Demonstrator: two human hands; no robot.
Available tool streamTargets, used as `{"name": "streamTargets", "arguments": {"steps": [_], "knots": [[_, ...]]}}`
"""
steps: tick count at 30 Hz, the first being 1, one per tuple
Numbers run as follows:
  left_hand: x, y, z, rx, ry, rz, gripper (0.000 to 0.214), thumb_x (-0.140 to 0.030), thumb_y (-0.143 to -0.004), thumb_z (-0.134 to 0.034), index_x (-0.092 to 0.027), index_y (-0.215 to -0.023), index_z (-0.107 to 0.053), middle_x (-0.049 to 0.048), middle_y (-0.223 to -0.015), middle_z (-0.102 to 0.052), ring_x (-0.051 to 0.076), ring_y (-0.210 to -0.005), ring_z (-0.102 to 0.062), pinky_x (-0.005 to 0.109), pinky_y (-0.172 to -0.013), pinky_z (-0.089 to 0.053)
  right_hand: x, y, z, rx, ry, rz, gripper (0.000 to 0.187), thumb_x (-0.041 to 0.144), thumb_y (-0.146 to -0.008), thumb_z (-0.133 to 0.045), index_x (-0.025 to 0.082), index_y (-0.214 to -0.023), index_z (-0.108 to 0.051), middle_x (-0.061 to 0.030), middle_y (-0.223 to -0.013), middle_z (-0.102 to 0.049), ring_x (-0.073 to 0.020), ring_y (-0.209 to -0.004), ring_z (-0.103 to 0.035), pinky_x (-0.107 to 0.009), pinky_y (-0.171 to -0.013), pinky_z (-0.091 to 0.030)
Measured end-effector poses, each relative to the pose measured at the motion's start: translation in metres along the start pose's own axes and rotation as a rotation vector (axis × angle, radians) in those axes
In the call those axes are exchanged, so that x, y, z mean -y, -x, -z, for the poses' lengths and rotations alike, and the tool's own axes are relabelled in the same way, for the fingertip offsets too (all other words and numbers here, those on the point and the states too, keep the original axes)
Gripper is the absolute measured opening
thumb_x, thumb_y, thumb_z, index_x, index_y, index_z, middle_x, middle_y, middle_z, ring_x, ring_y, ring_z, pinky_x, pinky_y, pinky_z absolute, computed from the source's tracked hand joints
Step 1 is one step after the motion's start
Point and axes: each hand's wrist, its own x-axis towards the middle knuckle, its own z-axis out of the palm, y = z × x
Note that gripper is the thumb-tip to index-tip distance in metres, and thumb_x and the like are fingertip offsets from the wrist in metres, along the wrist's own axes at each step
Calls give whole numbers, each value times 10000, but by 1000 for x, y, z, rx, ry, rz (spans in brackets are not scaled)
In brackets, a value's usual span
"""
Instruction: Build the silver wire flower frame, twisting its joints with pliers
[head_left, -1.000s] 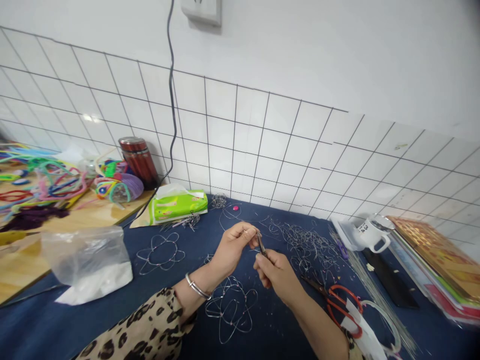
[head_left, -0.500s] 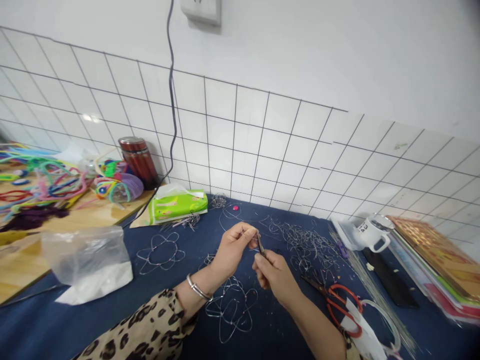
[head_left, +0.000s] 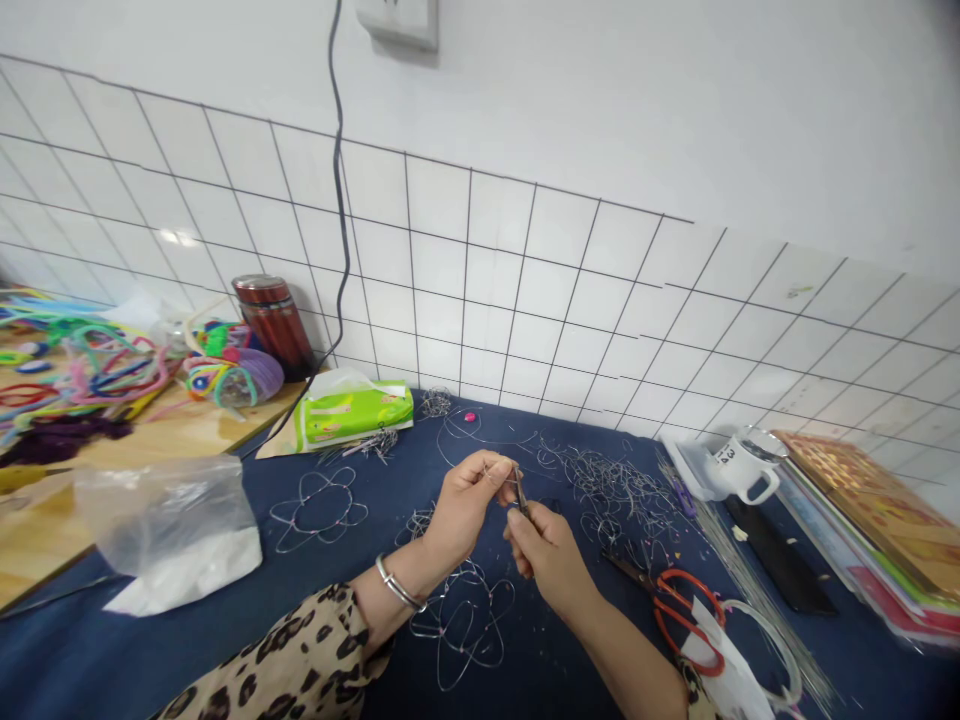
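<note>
My left hand (head_left: 471, 500) pinches a thin piece of wire between thumb and fingers, at the middle of the table. Close against it, my right hand (head_left: 546, 550) is wrapped round small pliers (head_left: 523, 497), whose dark jaws reach up to the wire at my left fingertips. The handles are mostly hidden in my palm. Below my hands lie wire loops shaped like flower petals (head_left: 469, 630), and a similar wire flower (head_left: 319, 510) rests to the left. A heap of tangled wire bits (head_left: 619, 490) spreads to the right.
Red-handled scissors (head_left: 690, 620), straight wires (head_left: 772, 610) and a white mug (head_left: 750, 465) are on the right. On the left are a plastic bag (head_left: 180, 540), a green tissue pack (head_left: 352, 410), a red flask (head_left: 274, 325) and colourful pipe cleaners (head_left: 112, 350).
The pliers have tilted slightly more upright at the left fingertips. Both hands otherwise stay almost in place; the whole view has shifted a little.
</note>
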Motion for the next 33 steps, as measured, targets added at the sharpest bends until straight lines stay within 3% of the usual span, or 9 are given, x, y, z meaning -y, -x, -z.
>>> {"name": "streamTargets", "arguments": {"steps": [12, 20, 25, 33], "knots": [[0, 2, -4, -24, -12, 20, 152, -283, -833, -544, -145, -778, -579, -18, -581, -546, 93, -541, -492, 211, -564, -407, -1, 0, -2, -35, 70, -10, 359, 482, -857, -399, 158, -749, -509, 57, -496, -408, -66, -406, -393, -190, -422, -317], [-4, -3, 5, -38, -316, -65, 205, -317, -831, -535, -152, -713, -560, -26, -561, -525, 101, -536, -474, 212, -562, -381, -5, -2, 2, -9, 99, -53, 302, 413, -851, -432, 158, -720, -527, 77, -451, -345, -54, -417, -311, -195, -458, -258], [-10, -10, 13, 35, -460, -110, 202, -308, -826, -529, -156, -699, -569, -29, -560, -512, 103, -522, -461, 207, -531, -354, -1, -4, 6, 42, 121, -80, 277, 390, -838, -444, 162, -708, -534, 80, -446, -307, -59, -419, -286, -202, -464, -251], [-23, -21, 24, 210, -648, -204, 200, -271, -822, -517, -163, -661, -566, -32, -541, -495, 105, -511, -441, 208, -511, -331, 5, -5, 12, 72, 307, -17, 264, 338, -834, -435, 161, -674, -547, 52, -511, -382, -76, -487, -363, -204, -492, -279]]}}
